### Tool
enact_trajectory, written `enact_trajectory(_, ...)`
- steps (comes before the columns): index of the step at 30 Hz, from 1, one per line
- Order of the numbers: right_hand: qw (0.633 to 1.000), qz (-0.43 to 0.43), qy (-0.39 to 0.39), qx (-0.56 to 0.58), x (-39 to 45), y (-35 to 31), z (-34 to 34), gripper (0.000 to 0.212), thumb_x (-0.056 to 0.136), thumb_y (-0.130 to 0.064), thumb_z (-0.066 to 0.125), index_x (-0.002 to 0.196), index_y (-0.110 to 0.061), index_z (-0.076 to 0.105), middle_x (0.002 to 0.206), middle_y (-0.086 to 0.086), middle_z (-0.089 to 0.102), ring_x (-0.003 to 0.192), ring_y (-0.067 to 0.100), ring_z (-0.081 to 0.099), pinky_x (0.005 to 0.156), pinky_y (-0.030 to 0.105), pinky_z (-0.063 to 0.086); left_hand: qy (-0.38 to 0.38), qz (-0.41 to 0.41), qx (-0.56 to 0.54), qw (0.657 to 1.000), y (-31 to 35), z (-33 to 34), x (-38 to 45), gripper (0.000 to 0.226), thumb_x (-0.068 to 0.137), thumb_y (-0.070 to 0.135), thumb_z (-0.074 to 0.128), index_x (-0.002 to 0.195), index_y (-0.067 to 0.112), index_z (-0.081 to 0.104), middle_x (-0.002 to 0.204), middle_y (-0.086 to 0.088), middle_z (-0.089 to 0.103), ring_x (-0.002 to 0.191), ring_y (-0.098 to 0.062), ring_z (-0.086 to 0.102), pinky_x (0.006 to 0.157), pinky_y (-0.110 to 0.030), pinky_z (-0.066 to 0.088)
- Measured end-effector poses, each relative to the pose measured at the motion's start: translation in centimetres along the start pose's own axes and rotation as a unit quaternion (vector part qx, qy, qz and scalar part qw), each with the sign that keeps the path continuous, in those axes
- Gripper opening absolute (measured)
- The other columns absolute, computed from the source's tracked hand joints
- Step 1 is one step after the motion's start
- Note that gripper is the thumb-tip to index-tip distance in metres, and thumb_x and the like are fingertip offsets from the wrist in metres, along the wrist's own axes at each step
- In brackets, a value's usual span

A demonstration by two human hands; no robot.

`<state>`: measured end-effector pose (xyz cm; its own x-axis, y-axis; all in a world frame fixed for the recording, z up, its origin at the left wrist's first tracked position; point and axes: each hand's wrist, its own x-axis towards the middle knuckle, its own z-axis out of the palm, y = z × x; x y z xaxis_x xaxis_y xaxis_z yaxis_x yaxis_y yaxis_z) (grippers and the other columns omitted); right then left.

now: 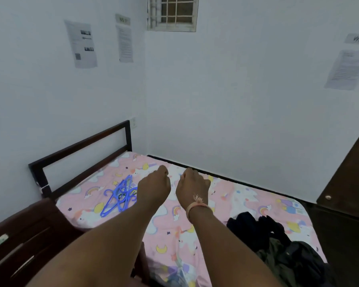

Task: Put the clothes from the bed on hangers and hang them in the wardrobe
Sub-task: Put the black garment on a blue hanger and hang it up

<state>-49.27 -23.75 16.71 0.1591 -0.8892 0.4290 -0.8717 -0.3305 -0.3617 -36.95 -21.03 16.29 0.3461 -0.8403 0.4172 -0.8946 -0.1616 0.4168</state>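
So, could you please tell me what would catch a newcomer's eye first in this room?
Two bare forearms reach over the pink unicorn-print bedsheet, the left hand and right hand both curled, holding nothing. A tangle of blue plastic hangers lies to their left, and a heap of dark clothes sits at the bed's near right.

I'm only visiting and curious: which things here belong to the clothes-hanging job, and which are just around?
For the job:
blue hangers on the bed
dark clothes pile
left hand and right hand, both holding nothing

Just around:
papers on the wall
barred window
dark wooden chair
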Motion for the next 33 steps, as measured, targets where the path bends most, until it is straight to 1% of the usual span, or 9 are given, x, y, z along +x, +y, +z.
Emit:
enact_trajectory(3, 0.999, 0.005, -0.037, -0.022, 2.0, -0.5, 3.8, 0.018, 0.101, -0.027, 0.038, 0.105, -0.021, 0.054, 0.100, 0.000, 0.059, 0.095, 0.026, 0.057, 0.087, 0.043, 0.030, -0.007, -0.032, 0.011, 0.999, -2.8, 2.5, 2.3, 0.013, 0.101, 0.027, 0.042, 0.106, 0.023, 0.053, 0.076, 0.003, 0.065, 0.067, -0.021, 0.061, 0.057, -0.031, 0.041)
enact_trajectory(8, 0.996, -0.005, -0.088, -0.013, 5.3, -1.0, 9.6, 0.018, 0.102, -0.028, 0.036, 0.105, -0.023, 0.053, 0.101, -0.001, 0.059, 0.096, 0.025, 0.057, 0.089, 0.043, 0.031, -0.023, -0.079, 0.029, 0.996, -6.7, 6.7, 4.5, 0.013, 0.104, 0.031, 0.040, 0.101, 0.027, 0.053, 0.067, 0.006, 0.059, 0.059, -0.012, 0.057, 0.057, -0.033, 0.054)
enact_trajectory(11, 0.993, -0.019, -0.112, 0.008, 7.8, -1.3, 13.2, 0.016, 0.101, -0.027, 0.038, 0.105, -0.023, 0.053, 0.101, -0.001, 0.058, 0.097, 0.025, 0.057, 0.088, 0.042, 0.032, -0.023, -0.102, 0.039, 0.994, -8.7, 9.0, 6.4, 0.014, 0.105, 0.030, 0.039, 0.102, 0.027, 0.052, 0.068, 0.005, 0.059, 0.059, -0.012, 0.057, 0.055, -0.031, 0.049)
enact_trajectory(16, 0.985, -0.055, -0.150, 0.071, 12.9, -2.2, 19.0, 0.017, 0.101, -0.027, 0.040, 0.108, -0.018, 0.052, 0.109, 0.004, 0.059, 0.102, 0.028, 0.056, 0.085, 0.041, 0.042, -0.007, -0.152, 0.072, 0.986, -11.5, 11.7, 11.2, 0.014, 0.106, 0.031, 0.039, 0.102, 0.026, 0.052, 0.070, 0.007, 0.060, 0.056, -0.013, 0.049, 0.049, -0.027, 0.029)
enact_trajectory(21, 0.966, -0.075, -0.209, 0.131, 17.3, -1.8, 24.7, 0.018, 0.101, -0.025, 0.043, 0.113, -0.015, 0.050, 0.115, 0.007, 0.056, 0.106, 0.029, 0.055, 0.084, 0.039, 0.044, 0.006, -0.221, 0.076, 0.972, -14.0, 15.8, 15.3, 0.012, 0.104, 0.027, 0.042, 0.100, 0.025, 0.053, 0.075, 0.002, 0.065, 0.063, -0.020, 0.051, 0.057, -0.030, 0.036)
enact_trajectory(24, 0.958, -0.088, -0.235, 0.141, 18.9, -0.6, 28.4, 0.019, 0.100, -0.025, 0.043, 0.115, -0.015, 0.050, 0.115, 0.007, 0.055, 0.107, 0.029, 0.056, 0.082, 0.038, 0.045, -0.002, -0.247, 0.074, 0.966, -15.4, 18.5, 16.8, 0.012, 0.104, 0.028, 0.042, 0.101, 0.025, 0.053, 0.073, 0.003, 0.063, 0.064, -0.020, 0.054, 0.056, -0.030, 0.037)
enact_trajectory(28, 0.952, -0.057, -0.262, 0.151, 19.8, 1.3, 34.0, 0.013, 0.098, -0.024, 0.044, 0.106, -0.015, 0.050, 0.108, 0.007, 0.056, 0.100, 0.030, 0.057, 0.079, 0.040, 0.045, -0.015, -0.303, 0.060, 0.951, -17.9, 22.7, 16.9, 0.012, 0.104, 0.029, 0.041, 0.099, 0.028, 0.052, 0.074, 0.004, 0.060, 0.068, -0.024, 0.056, 0.060, -0.032, 0.039)
enact_trajectory(31, 0.942, -0.042, -0.296, 0.154, 19.3, 2.6, 38.7, 0.009, 0.099, -0.024, 0.045, 0.101, -0.016, 0.048, 0.104, 0.006, 0.056, 0.097, 0.029, 0.057, 0.077, 0.039, 0.046, -0.032, -0.323, 0.049, 0.945, -20.6, 26.4, 16.6, 0.012, 0.105, 0.031, 0.040, 0.099, 0.029, 0.051, 0.076, 0.004, 0.060, 0.069, -0.020, 0.056, 0.061, -0.032, 0.036)
enact_trajectory(33, 0.934, -0.021, -0.321, 0.158, 18.7, 3.4, 41.3, 0.006, 0.099, -0.023, 0.045, 0.099, -0.018, 0.048, 0.102, 0.005, 0.056, 0.094, 0.029, 0.058, 0.075, 0.038, 0.046, -0.040, -0.347, 0.031, 0.936, -22.5, 28.8, 16.2, 0.011, 0.105, 0.030, 0.041, 0.098, 0.029, 0.050, 0.076, 0.004, 0.060, 0.070, -0.020, 0.057, 0.062, -0.032, 0.039)
